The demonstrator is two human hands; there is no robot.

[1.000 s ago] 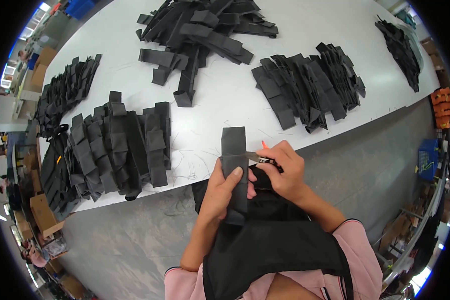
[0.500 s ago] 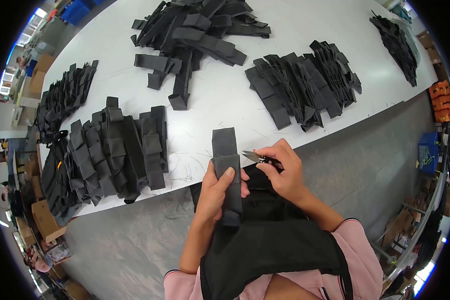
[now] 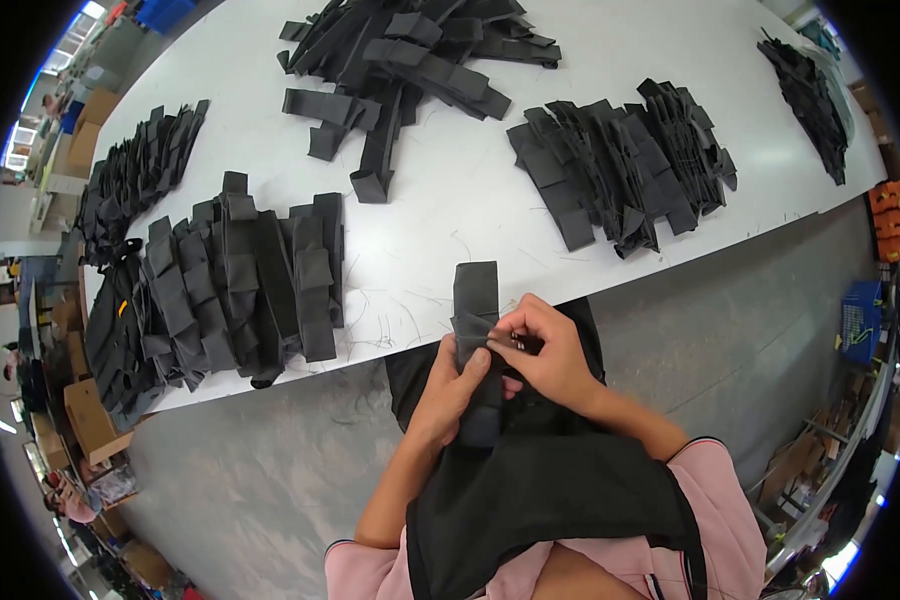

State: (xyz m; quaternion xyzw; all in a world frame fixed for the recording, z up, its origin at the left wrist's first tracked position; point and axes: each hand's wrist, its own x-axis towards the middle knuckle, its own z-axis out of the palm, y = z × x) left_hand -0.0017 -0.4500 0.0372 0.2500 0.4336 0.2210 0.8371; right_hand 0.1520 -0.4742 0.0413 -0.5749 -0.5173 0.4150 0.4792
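Observation:
My left hand grips a dark grey folded fabric strap, thumb on top. The strap stands out over the near table edge, its lower end reaching down to my black apron. Held within my curled right hand is a pair of thread snips, mostly hidden by the fingers, the blades out of sight. The right thumb and forefinger are at the strap's upper fold, whose flap looks slightly lifted. Whether they pinch a thread there is too small to tell.
On the white table lie a near-left row of grey straps, a loose heap farther back, and a right-hand bundle. Another dark bundle lies far right. Loose threads dot the tabletop. A blue basket stands beyond it.
My right hand has moved left onto the strap, and the snips' blades have gone out of sight. The strap and left hand have shifted slightly right. The view has shifted a little too.

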